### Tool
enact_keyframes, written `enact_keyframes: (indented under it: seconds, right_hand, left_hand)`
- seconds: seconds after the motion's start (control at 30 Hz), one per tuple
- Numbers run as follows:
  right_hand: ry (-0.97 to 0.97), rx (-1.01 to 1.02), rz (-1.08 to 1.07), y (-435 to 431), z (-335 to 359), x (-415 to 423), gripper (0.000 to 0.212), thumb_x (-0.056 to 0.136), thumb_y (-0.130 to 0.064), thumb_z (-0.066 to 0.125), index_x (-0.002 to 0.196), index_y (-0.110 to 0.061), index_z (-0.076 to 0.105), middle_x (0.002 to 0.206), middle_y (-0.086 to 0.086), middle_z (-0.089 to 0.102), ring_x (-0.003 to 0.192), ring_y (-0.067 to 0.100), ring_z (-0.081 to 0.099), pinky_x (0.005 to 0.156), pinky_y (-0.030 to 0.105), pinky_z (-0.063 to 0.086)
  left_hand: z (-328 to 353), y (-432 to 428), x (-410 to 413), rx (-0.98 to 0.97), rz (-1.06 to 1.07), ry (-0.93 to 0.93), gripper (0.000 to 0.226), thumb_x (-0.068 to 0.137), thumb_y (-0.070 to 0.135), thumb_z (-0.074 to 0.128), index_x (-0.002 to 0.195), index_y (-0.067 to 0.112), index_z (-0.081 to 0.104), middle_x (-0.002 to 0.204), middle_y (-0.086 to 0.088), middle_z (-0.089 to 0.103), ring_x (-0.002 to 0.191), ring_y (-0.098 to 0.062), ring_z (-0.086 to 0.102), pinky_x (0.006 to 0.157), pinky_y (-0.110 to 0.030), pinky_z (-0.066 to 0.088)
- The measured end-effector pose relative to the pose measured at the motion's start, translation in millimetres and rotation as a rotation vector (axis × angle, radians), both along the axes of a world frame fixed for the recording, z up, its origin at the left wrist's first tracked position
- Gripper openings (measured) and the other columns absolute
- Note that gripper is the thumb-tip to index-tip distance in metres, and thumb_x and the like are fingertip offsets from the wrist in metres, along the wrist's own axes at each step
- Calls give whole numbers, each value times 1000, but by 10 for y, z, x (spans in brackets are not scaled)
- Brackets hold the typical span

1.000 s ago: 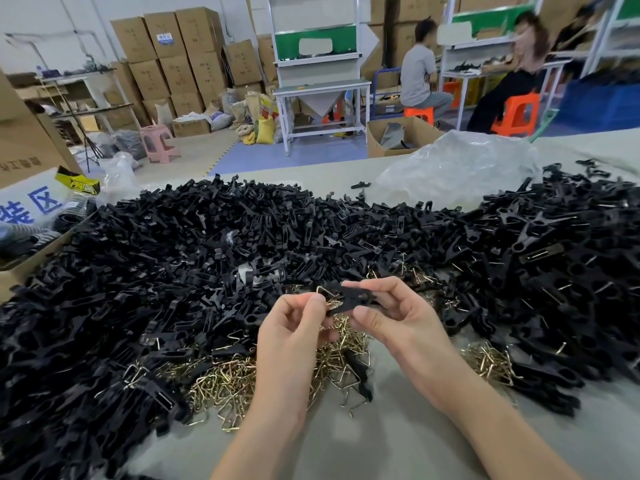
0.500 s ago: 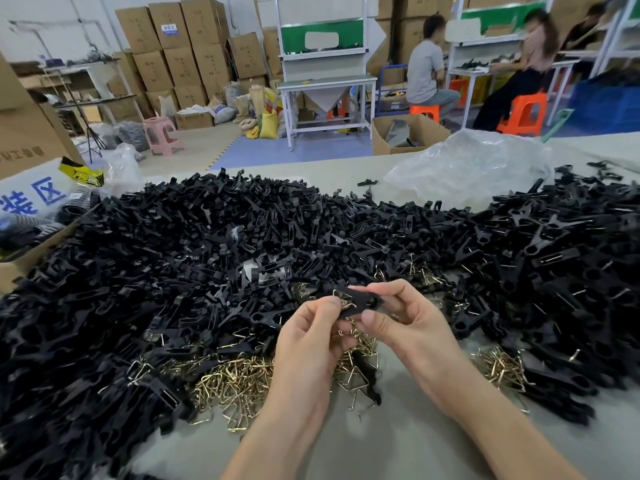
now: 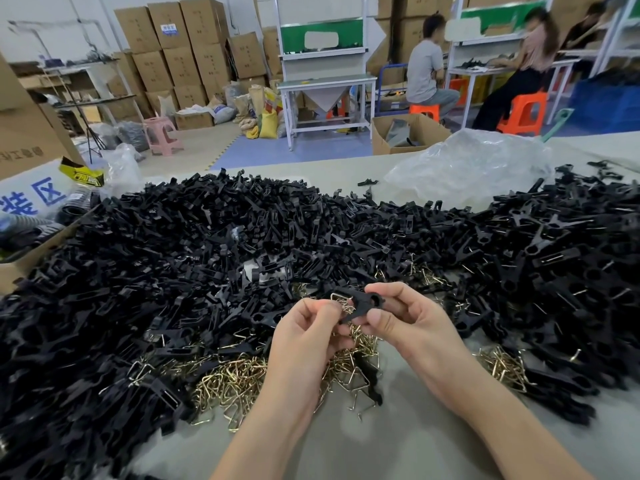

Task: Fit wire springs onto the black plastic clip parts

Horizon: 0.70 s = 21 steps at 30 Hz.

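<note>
The left hand (image 3: 304, 336), pinching a bent brass-coloured wire spring (image 3: 341, 300), has closed onto the flat black plastic clip part (image 3: 365, 304) pinched by the right hand (image 3: 410, 323), so seating looks underway.

The left hand (image 3: 304, 337) closed in on the right hand (image 3: 408, 320) at centre frame, bringing the wire spring (image 3: 341, 298) against the clip (image 3: 363, 304).
</note>
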State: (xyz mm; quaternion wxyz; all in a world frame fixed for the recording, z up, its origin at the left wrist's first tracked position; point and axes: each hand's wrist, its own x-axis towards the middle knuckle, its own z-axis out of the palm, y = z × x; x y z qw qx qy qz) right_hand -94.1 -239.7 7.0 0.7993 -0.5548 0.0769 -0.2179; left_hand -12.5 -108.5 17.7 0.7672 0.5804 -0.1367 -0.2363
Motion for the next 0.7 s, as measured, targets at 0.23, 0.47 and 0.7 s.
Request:
enact_keyframes:
  seconds: [0.23, 0.47, 0.7]
  right_hand:
    - [50, -140, -62, -48, -27, -20, 38, 73, -20, 78, 109, -16, 69, 98, 13, 78, 87, 23, 75, 79, 24, 58]
    - [64, -251, -54, -75, -3, -43, 33, 73, -16, 75, 106, -15, 69, 95, 5, 79, 84, 12, 71, 81, 21, 56]
    - [10, -296, 60, 15, 11, -72, 24, 76, -24, 76, 100, -27, 78, 111, 24, 69, 83, 25, 59, 91, 45, 52]
  left_hand:
    - [-25, 11, 20, 80, -2, -94, 30, 93, 14, 65, 65, 25, 69, 68, -3, 66, 59, -11, 62, 62, -24, 55]
    - [19, 25, 13, -8, -204, 22, 25, 89, 14, 72, 65, 20, 66, 85, -12, 70, 70, -10, 64, 63, -26, 54]
    - [79, 62, -48, -105, -400, 95, 31, 80, 22, 73, 102, 3, 60, 80, -10, 64, 68, -15, 60, 64, -35, 58]
